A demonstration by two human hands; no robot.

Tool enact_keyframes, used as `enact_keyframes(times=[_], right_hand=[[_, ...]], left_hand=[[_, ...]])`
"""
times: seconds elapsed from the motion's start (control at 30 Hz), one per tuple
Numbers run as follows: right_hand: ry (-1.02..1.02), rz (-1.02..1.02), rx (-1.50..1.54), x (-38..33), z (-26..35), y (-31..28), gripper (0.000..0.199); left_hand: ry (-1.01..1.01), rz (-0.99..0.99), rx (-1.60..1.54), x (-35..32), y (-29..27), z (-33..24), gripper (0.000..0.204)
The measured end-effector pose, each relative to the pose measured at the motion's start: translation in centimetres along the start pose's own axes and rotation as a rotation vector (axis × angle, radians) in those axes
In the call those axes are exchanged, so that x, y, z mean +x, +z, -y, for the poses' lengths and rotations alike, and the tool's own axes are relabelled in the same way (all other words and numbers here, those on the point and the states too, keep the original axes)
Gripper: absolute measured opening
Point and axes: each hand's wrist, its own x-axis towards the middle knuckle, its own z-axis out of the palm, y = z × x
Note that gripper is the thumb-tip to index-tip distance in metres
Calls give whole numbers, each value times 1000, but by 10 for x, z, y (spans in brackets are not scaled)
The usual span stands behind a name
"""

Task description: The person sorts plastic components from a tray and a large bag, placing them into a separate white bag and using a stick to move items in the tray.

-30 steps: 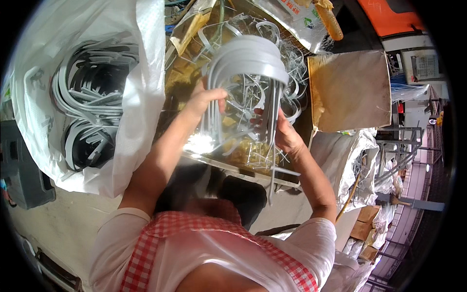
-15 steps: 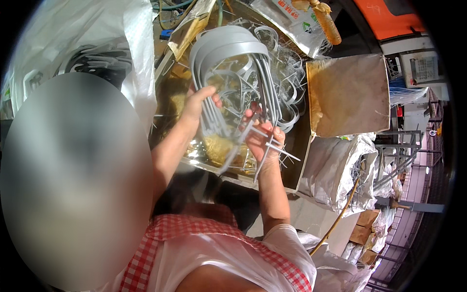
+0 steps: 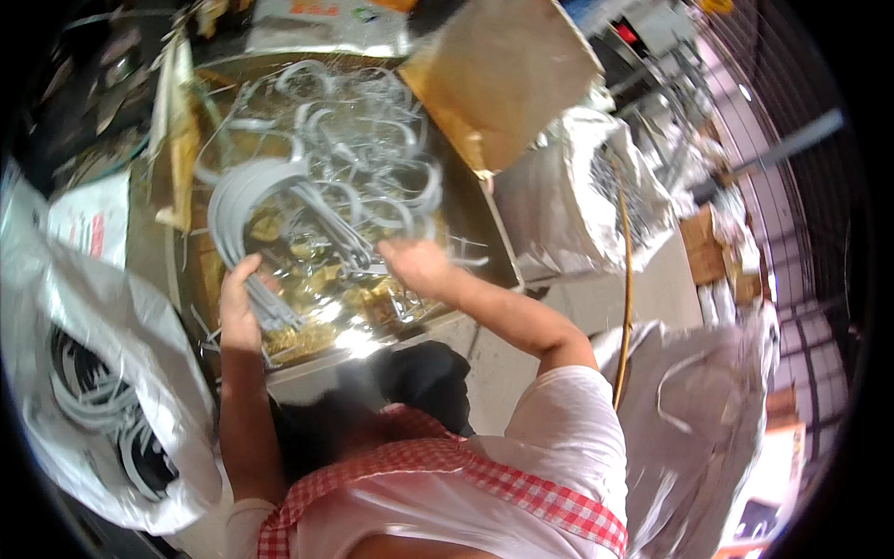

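A nested stack of grey plastic U-shaped bands (image 3: 223, 200), resembling headbands, is in my left hand (image 3: 242, 312), whose fingers are closed around the left-hand ends. The bend of the stack points away from me, over a shallow metal tray (image 3: 507, 247). Just to the right of the stack's other ends is my right hand (image 3: 419, 265), bent and smeared by motion; whether its fingers hold anything is unclear. Loose curved grey bands (image 3: 396, 219) and thin plastic sprues lie tangled in the tray behind the stack.
An open white sack (image 3: 177, 391) with more curved bands stands at the left. Beyond the tray's right side are a brownish panel (image 3: 507, 79) and a pale sack (image 3: 559, 200) of thin pieces. A thin stick (image 3: 626, 289) slants near my right arm.
My view has swung, so the tray appears further left. My right hand has moved away from the stack's ends, and the branching sprue piece is no longer seen in it. My left hand keeps the stack.
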Motion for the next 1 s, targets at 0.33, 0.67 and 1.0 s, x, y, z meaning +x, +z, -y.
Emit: enact_keyframes(times=[0.33,0.67,1.0], right_hand=[[467,-808,-621,-102,-174,-183,55],[145,-244,1236,-25,39,-60,62],[-96,-283,1283,62,212,-108,29]], left_hand=[[275,-48,319,-47,18,-5,27],[872,311,422,-151,56,15,95],[1431,206,340,-289,-24,-101,96]])
